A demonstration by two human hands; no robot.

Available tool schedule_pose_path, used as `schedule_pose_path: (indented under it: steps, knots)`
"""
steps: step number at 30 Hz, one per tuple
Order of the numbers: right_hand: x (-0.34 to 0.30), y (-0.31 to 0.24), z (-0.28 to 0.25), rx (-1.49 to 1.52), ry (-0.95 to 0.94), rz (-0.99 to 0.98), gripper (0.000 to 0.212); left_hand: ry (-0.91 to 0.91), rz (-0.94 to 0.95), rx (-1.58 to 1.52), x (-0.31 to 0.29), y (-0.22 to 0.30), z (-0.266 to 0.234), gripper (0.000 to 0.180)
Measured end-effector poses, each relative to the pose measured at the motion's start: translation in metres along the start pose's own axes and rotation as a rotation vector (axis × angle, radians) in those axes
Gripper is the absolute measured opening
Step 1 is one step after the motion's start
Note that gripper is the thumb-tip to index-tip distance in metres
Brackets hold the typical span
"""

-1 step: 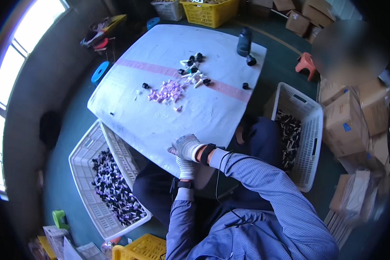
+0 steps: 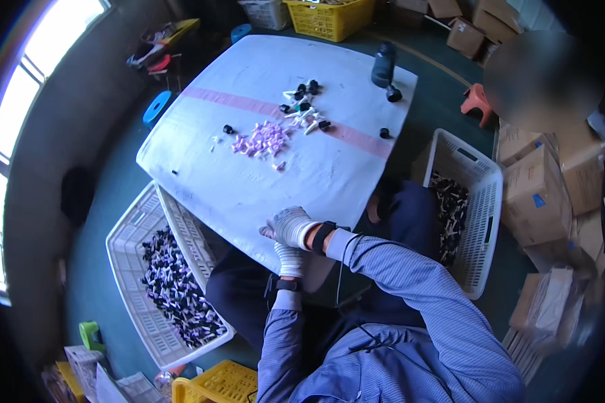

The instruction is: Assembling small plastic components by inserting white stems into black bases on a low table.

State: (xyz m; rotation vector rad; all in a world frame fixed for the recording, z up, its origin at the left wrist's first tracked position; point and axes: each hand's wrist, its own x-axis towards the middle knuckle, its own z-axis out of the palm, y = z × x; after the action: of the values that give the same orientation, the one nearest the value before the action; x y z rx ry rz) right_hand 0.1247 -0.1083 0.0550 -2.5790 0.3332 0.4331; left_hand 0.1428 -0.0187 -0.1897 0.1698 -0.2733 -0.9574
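Note:
My right hand (image 2: pixel 293 227), in a grey-and-white striped glove, is closed over my left hand (image 2: pixel 288 260) at the near edge of the white-topped table (image 2: pixel 215 191). The left glove is mostly covered by the right one, and its fingers are curled up underneath. Anything between the hands is hidden. Farther up the tabletop lies a loose heap of small pinkish-purple pieces (image 2: pixel 265 139). Beyond it are several white pointed pieces (image 2: pixel 309 121) mixed with black caps (image 2: pixel 300 96). One black cap (image 2: pixel 228 129) lies apart, left of the heap.
A white crate (image 2: pixel 131 269) of black and purple pieces stands at my left, another crate (image 2: pixel 477 228) of black-and-white pieces at my right. A dark bottle (image 2: pixel 384 65) stands at the table's far right. Cardboard boxes (image 2: pixel 541 191) are stacked right; a yellow basket (image 2: pixel 212 386) sits lower left.
The view has shifted very slightly. Both hands stay pressed together in the same place, and the pieces on the table lie as before.

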Motion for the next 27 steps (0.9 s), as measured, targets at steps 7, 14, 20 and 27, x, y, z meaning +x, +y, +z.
schedule_pose_path:
  steps: [7,14,20,27]
  knots:
    - [0.010,-0.003,0.012,-0.018,0.036,0.016,0.055,-0.136,-0.014,-0.241,-0.005,0.000,0.020,0.046]
    - [0.015,0.014,0.022,-0.123,0.091,-0.020,0.054,-0.096,-0.032,-0.122,-0.005,-0.010,0.039,0.045]
    - [0.017,0.007,0.026,-0.133,0.081,-0.047,0.050,0.376,-0.056,0.173,-0.014,-0.016,0.025,0.044]
    - [0.012,0.017,0.025,-0.079,0.148,-0.011,0.044,0.445,-0.067,0.220,-0.003,-0.014,0.053,0.044]
